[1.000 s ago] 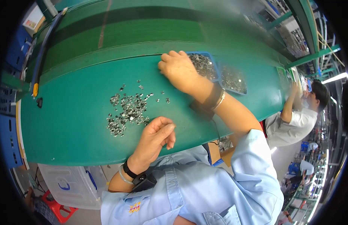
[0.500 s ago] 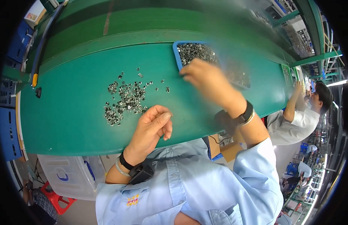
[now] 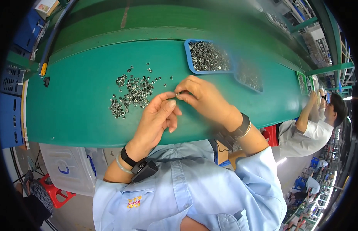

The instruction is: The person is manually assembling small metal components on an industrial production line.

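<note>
One small silvery metal part (image 3: 178, 93) is pinched between the fingertips of the left hand (image 3: 157, 117) and right hand (image 3: 204, 98), just above the green surface (image 3: 78, 111); its axis is too small to tell. Left of both hands lies one loose heap of metal parts (image 3: 131, 92), beyond them one blue rectangular tray (image 3: 208, 57), full.

You sit at a long green table (image 3: 78, 115), green shelf frames (image 3: 325, 69) behind, clear plastic box (image 3: 67, 169) below, grey floor (image 3: 77, 213).
</note>
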A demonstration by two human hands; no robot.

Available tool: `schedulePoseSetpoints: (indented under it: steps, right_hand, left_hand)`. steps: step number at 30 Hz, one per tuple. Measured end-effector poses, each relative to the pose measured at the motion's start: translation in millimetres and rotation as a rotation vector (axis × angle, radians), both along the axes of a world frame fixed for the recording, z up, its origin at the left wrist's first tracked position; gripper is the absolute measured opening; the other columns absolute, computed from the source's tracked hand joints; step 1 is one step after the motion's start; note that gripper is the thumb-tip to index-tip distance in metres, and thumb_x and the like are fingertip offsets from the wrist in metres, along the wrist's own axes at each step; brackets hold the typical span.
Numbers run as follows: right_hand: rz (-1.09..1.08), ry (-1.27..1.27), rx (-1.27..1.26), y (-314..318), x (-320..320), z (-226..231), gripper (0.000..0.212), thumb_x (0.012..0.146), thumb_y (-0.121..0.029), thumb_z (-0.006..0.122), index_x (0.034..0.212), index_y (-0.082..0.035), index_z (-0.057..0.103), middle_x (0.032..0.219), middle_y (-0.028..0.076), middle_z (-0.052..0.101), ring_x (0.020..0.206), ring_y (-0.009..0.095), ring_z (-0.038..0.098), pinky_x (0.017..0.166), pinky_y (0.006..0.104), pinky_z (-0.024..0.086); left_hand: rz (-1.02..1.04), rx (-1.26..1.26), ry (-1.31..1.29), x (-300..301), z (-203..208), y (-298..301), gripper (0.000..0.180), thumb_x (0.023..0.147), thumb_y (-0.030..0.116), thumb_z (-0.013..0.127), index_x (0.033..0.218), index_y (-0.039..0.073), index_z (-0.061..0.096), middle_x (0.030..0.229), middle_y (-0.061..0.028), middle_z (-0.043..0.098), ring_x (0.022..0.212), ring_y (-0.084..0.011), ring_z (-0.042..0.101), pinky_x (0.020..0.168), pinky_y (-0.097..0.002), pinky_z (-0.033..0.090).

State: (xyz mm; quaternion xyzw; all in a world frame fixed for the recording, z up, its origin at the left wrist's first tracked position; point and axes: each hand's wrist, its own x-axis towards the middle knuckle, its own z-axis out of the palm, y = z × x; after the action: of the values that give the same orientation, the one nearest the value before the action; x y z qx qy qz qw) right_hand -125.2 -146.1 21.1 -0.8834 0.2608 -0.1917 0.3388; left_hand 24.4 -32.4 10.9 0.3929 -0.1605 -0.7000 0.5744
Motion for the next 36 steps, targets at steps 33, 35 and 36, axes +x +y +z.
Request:
schedulePoseSetpoints:
  steps: [33, 35, 36]
  right_hand:
    - [-0.248, -0.43, -0.023, 51, -33, -2, 0.021, 0.074, -0.002, 0.071, 0.092, -0.007, 0.062, 0.088, 0.006, 0.061, 0.08, 0.023, 0.059, 0.067, 0.0321, 0.049]
    - [-0.243, -0.429, -0.083, 53, -35, -2, 0.02, 0.074, -0.002, 0.071, 0.091, -0.007, 0.063, 0.087, 0.006, 0.061, 0.08, 0.023, 0.059, 0.066, 0.0317, 0.049]
    - [-0.244, -0.432, -0.084, 54, -35, -3, 0.02, 0.074, -0.002, 0.071, 0.091, -0.007, 0.063, 0.087, 0.006, 0.061, 0.08, 0.023, 0.059, 0.066, 0.0317, 0.049]
  left_hand:
    - [-0.04, -0.054, -0.147, -29, 20, 6, 0.018, 0.094, 0.021, 0.056, 0.102, 0.004, 0.056, 0.073, -0.0045, 0.06, 0.054, -0.0083, 0.052, 0.045, -0.0208, 0.038]
    - [-0.044, -0.041, -0.049, -31, 23, 8, 0.018, 0.094, 0.02, 0.057, 0.101, 0.004, 0.056, 0.073, -0.0046, 0.06, 0.053, -0.0085, 0.051, 0.045, -0.0211, 0.038]
    - [-0.045, -0.034, -0.001, -31, 25, 9, 0.018, 0.094, 0.02, 0.057, 0.101, 0.004, 0.056, 0.073, -0.0047, 0.06, 0.053, -0.0086, 0.051, 0.045, -0.0213, 0.037]
